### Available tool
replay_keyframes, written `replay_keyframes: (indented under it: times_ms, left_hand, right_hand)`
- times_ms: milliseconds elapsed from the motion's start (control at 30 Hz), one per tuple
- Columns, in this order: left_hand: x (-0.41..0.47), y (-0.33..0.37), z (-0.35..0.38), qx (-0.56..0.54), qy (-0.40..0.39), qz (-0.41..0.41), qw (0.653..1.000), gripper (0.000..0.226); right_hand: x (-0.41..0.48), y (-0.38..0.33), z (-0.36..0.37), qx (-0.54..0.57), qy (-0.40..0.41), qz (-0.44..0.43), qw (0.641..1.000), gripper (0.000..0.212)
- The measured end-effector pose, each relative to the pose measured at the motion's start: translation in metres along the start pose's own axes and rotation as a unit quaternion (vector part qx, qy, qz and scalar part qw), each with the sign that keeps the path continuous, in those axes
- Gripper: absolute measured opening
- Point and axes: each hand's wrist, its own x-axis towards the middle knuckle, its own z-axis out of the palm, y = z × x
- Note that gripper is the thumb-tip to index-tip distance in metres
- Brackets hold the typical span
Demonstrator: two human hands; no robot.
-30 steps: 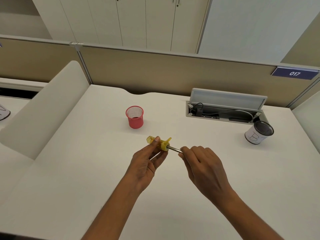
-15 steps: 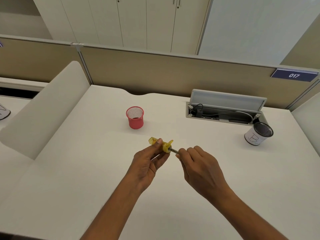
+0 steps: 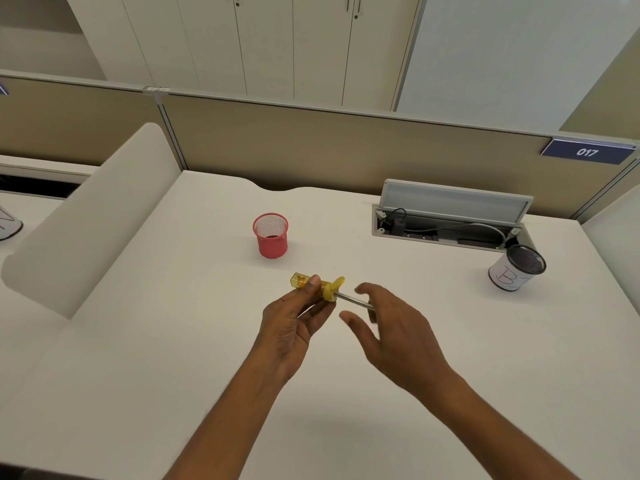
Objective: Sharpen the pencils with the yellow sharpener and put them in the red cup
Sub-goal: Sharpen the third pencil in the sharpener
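My left hand [image 3: 291,327] grips the yellow sharpener [image 3: 301,280] above the white desk, thumb on top of its clear body. A dark pencil [image 3: 353,300] sticks out of the sharpener's right end. My right hand [image 3: 398,334] hovers at the pencil's free end with its fingers and thumb spread; that end of the pencil is hidden behind the fingers. The red mesh cup [image 3: 272,242] stands upright on the desk just beyond the sharpener, apart from both hands.
A black mesh cup wrapped in white paper [image 3: 512,275] stands at the right. Behind it an open cable box [image 3: 446,226] with a raised lid is set into the desk [image 3: 173,341]. A white divider [image 3: 93,216] borders the left, a beige partition the back.
My right hand was pinching the pencil close to the sharpener; its fingers have now spread and it has drawn back to the right. My left hand still holds the sharpener in place.
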Motion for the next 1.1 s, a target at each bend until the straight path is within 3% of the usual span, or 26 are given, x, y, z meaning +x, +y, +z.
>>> replay_keyframes:
  times_ms: [100,233,333,400,433,467,500,567,600,633,667,700,767,800,833,867,933,1033,1100]
  left_hand:
    - [0.0,0.0,0.0,-0.01,0.005,-0.002,1.0,0.016]
    - [-0.002,-0.002,0.002,0.013,-0.004,0.006,1.0,0.015]
    - [-0.003,-0.004,0.001,0.023,-0.012,0.02,0.999,0.028]
    - [-0.002,-0.003,-0.001,0.033,-0.021,0.024,0.999,0.03]
    - [-0.001,-0.003,-0.003,0.04,-0.026,0.026,0.999,0.029]
    - [-0.001,-0.002,-0.004,0.049,-0.03,0.027,0.998,0.029]
    - [0.0,-0.002,-0.004,0.058,-0.033,0.028,0.997,0.029]
    - [0.001,-0.002,-0.005,0.071,-0.032,0.031,0.996,0.029]
    - [0.001,-0.003,-0.005,0.075,-0.032,0.033,0.996,0.029]
    - [0.001,-0.003,-0.005,0.077,-0.031,0.033,0.996,0.029]
    - [0.0,-0.004,-0.005,0.078,-0.031,0.033,0.996,0.03]
    - [0.0,-0.005,-0.004,0.076,-0.029,0.034,0.996,0.031]
    - [0.0,-0.005,-0.004,0.065,-0.025,0.035,0.997,0.033]
    - [0.0,-0.005,-0.003,0.055,-0.023,0.033,0.998,0.034]
    - [0.0,-0.004,-0.003,0.047,-0.019,0.031,0.998,0.034]
    - [0.001,-0.004,-0.002,0.041,-0.013,0.029,0.999,0.035]
    - [0.001,-0.003,-0.001,0.04,-0.007,0.028,0.999,0.035]
    - [0.0,-0.003,-0.001,0.04,-0.012,0.024,0.999,0.033]
    - [-0.001,-0.004,0.0,0.043,-0.016,0.021,0.999,0.035]
  right_hand:
    - [0.002,0.015,0.005,-0.17,0.049,-0.133,0.975,0.03]
    - [0.003,0.02,0.011,-0.216,0.102,-0.178,0.955,0.017]
    - [0.0,0.017,0.017,-0.103,0.092,-0.12,0.983,0.022]
    - [0.0,0.005,0.016,0.088,0.061,-0.013,0.994,0.027]
    - [0.0,-0.003,0.012,0.199,0.036,0.068,0.977,0.03]
    - [0.003,-0.01,0.007,0.309,0.004,0.164,0.937,0.032]
    - [0.006,-0.014,0.001,0.408,-0.035,0.269,0.872,0.032]
    - [0.013,-0.012,-0.011,0.546,-0.12,0.418,0.716,0.03]
    - [0.015,-0.009,-0.015,0.57,-0.153,0.451,0.67,0.028]
    - [0.016,-0.006,-0.017,0.573,-0.176,0.454,0.659,0.027]
    - [0.015,-0.005,-0.018,0.562,-0.185,0.438,0.676,0.029]
    - [0.014,-0.003,-0.015,0.53,-0.179,0.404,0.724,0.032]
    - [0.006,-0.002,-0.004,0.375,-0.114,0.256,0.883,0.036]
    - [0.002,0.001,0.001,0.237,-0.056,0.148,0.958,0.034]
    - [-0.002,0.005,0.007,0.089,-0.012,0.047,0.995,0.032]
    - [-0.005,0.01,0.01,-0.034,0.025,-0.027,0.999,0.034]
    - [-0.007,0.019,0.012,-0.163,0.075,-0.115,0.977,0.034]
    - [-0.006,0.021,0.013,-0.223,0.127,-0.16,0.953,0.023]
    - [-0.007,0.019,0.017,-0.204,0.147,-0.17,0.953,0.023]
